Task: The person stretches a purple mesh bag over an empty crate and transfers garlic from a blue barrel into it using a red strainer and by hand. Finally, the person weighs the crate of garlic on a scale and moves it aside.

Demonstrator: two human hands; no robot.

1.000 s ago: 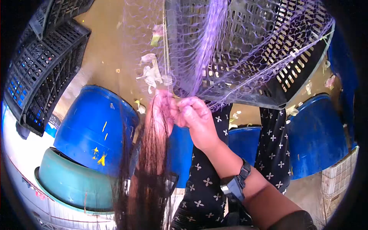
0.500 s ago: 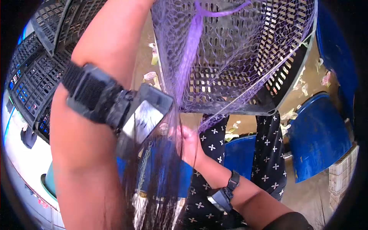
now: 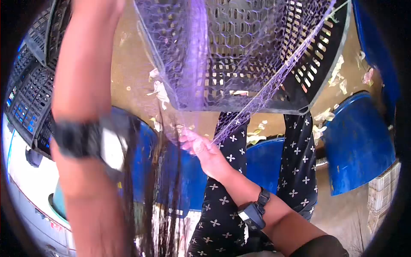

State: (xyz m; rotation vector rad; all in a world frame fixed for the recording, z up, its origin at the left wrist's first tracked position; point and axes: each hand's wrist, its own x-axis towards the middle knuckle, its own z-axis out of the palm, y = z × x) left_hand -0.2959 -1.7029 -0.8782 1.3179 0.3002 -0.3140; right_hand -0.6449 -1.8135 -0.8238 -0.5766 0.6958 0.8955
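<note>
The purple net (image 3: 196, 60) is hanging inside and over the front of a black crate (image 3: 282, 105), its lower edge running down to the right hand (image 3: 199, 145), whose fingers are pinching it. Well apart, the left forearm (image 3: 83, 77) is crossing the top edge, its hand lying out of view, so its grip cannot be told. Its wrist device (image 3: 113, 147) is showing a pale face, too blurred for reading, while blue tubs (image 3: 359, 145) are standing around.
</note>
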